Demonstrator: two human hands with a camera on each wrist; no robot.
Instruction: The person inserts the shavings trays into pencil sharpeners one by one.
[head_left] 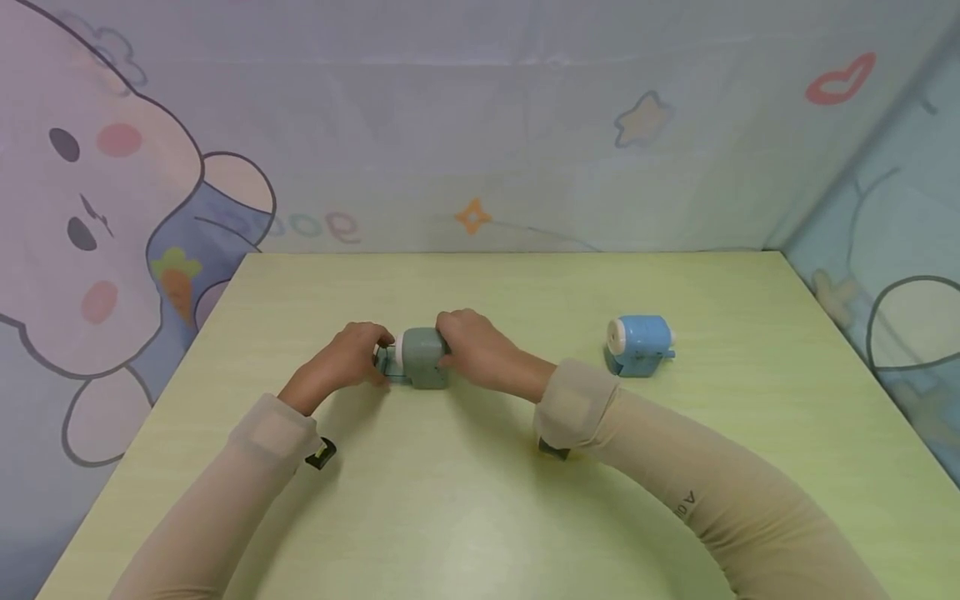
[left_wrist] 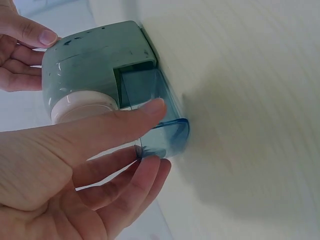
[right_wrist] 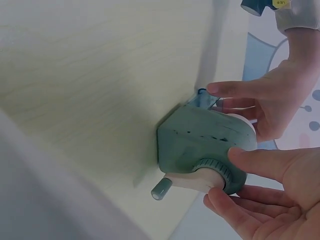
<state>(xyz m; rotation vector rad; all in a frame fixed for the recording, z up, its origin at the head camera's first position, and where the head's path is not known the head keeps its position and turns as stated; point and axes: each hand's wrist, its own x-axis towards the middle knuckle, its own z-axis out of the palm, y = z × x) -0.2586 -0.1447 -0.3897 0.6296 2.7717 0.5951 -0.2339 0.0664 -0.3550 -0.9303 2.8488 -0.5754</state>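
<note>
A green crank pencil sharpener [head_left: 426,358] stands on the table, its white round front turned toward my left hand [head_left: 347,357]. From its lower front a clear blue shavings drawer [left_wrist: 172,131] sticks partly out. My left thumb and fingers pinch this drawer from two sides. My right hand [head_left: 480,348] grips the sharpener's body at the back end, thumb on the green shell and fingers by the crank. In the right wrist view the crank handle [right_wrist: 161,189] points down toward the tabletop. Dark smudges mark the shell.
Right of my right hand, a blue crank pencil sharpener [head_left: 647,335] stands on the pale yellow-green table [head_left: 480,533]. A cartoon-printed cloth [head_left: 525,125] hangs along the table's back and sides. A small dark device [head_left: 321,453] is at my left cuff.
</note>
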